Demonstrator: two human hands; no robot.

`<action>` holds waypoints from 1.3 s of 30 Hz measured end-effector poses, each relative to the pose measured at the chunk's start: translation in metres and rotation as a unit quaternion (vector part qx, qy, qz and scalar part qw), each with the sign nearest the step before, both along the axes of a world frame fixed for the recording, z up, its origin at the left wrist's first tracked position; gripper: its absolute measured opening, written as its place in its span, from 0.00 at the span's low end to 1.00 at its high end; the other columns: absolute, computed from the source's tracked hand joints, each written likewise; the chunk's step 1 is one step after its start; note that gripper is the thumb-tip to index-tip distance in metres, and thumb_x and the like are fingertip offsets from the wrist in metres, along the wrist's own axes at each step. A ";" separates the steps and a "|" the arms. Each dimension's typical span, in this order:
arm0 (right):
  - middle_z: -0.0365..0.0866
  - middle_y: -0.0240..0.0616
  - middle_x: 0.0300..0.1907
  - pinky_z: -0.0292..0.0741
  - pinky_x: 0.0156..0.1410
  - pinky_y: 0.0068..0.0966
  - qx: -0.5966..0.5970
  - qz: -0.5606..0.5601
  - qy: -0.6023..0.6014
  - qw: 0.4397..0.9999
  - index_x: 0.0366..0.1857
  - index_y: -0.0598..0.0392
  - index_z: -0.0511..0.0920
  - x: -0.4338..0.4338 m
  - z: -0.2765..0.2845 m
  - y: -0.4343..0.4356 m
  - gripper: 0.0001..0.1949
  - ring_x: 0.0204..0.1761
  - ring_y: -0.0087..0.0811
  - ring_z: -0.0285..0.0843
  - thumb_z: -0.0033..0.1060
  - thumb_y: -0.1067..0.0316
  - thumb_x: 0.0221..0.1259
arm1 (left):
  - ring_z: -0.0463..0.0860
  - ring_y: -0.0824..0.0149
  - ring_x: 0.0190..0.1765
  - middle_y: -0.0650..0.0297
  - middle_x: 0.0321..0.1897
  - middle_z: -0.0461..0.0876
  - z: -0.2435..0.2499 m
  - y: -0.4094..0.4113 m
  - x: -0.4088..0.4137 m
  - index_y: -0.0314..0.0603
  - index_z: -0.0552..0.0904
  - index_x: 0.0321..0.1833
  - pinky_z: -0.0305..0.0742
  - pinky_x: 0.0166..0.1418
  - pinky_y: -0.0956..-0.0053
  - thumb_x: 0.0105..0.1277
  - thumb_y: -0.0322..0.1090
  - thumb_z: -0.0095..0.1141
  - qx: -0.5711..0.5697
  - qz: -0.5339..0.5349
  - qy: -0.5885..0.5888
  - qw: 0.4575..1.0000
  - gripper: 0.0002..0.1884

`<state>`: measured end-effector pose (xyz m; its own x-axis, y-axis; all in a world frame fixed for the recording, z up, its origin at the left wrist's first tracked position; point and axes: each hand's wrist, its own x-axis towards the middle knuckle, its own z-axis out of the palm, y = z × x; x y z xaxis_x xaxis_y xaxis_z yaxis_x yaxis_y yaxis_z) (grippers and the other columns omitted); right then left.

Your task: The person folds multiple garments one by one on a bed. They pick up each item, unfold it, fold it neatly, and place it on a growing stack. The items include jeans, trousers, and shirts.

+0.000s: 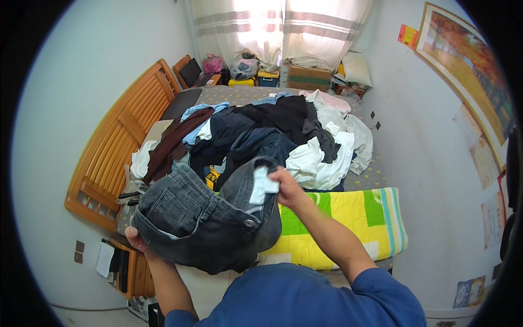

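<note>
A pair of dark grey denim jeans (204, 241) hangs in the air before me, its waistband button and a pocket showing. My right hand (287, 187) grips the waistband side, where white pocket lining or a label (260, 186) shows. At the lower left, my left hand (139, 240) holds the denim's edge; most of its fingers are hidden behind the cloth. Beyond the jeans, a heap of clothes (282, 110) covers much of the bed. In it are a dark maroon garment (179, 139), dark blue jeans (261, 143) and white shirts (327, 167).
A folded yellow, green and white quilt (339, 229) lies on the bed's near right part. The wooden headboard (122, 139) rises at the left, above a bedside cabinet (141, 278). Cardboard boxes (309, 75) and bags stand below the curtains (261, 24).
</note>
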<state>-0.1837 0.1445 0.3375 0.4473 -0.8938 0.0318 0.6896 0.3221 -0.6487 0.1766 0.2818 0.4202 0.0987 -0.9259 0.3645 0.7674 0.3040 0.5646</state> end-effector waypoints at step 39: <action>0.83 0.37 0.34 0.78 0.45 0.27 -0.191 -0.346 0.474 0.787 0.39 0.61 0.79 -0.088 0.055 -0.013 0.17 0.37 0.26 0.79 0.77 0.60 0.59 | 0.67 0.81 0.32 0.75 0.26 0.70 -0.065 -0.122 -0.137 0.40 0.74 0.30 0.66 0.35 0.78 0.81 0.36 0.55 0.078 0.322 -0.318 0.888 0.16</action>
